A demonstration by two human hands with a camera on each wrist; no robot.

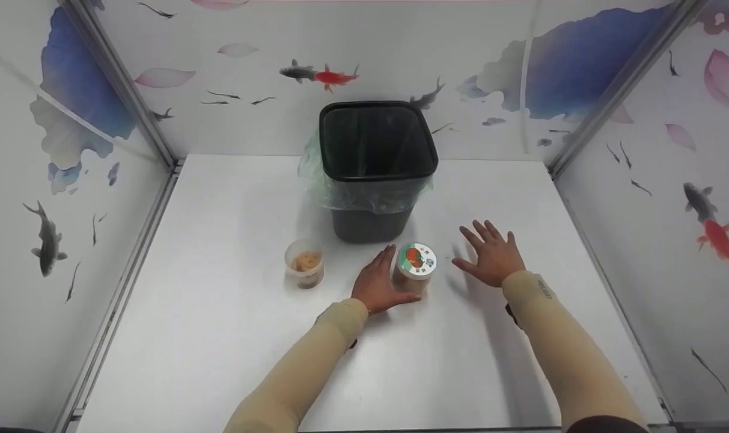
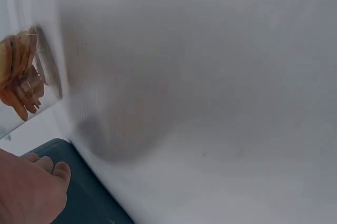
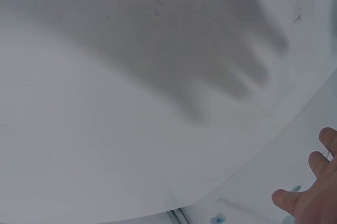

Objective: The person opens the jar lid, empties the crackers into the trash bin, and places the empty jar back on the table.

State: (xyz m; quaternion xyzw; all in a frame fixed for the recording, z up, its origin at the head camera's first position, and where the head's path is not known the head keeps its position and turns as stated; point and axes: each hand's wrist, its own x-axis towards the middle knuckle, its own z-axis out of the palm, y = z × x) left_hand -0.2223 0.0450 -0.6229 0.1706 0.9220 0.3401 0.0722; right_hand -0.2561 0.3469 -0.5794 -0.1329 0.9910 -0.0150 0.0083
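A jar (image 1: 413,279) with a white lid bearing a green patch and a red-orange fruit picture stands upright on the table. My left hand (image 1: 379,285) is beside it, straight fingers along its left side and thumb across its front; whether the skin presses on it is unclear. Part of that hand (image 2: 34,187) also shows in the left wrist view, without the jar. To the jar's right, my right hand (image 1: 490,255) is spread above the table, holding nothing; its fingers (image 3: 318,163) appear in the right wrist view. A clear cup (image 1: 305,264) of orange-brown slices stands left of my left hand.
Behind the jar and the cup stands a black bin (image 1: 373,225) with a thin translucent bag (image 1: 316,174) folded over its rim. White panels (image 1: 376,36) painted with fish and petals enclose the white table (image 1: 220,313) at the back and both sides.
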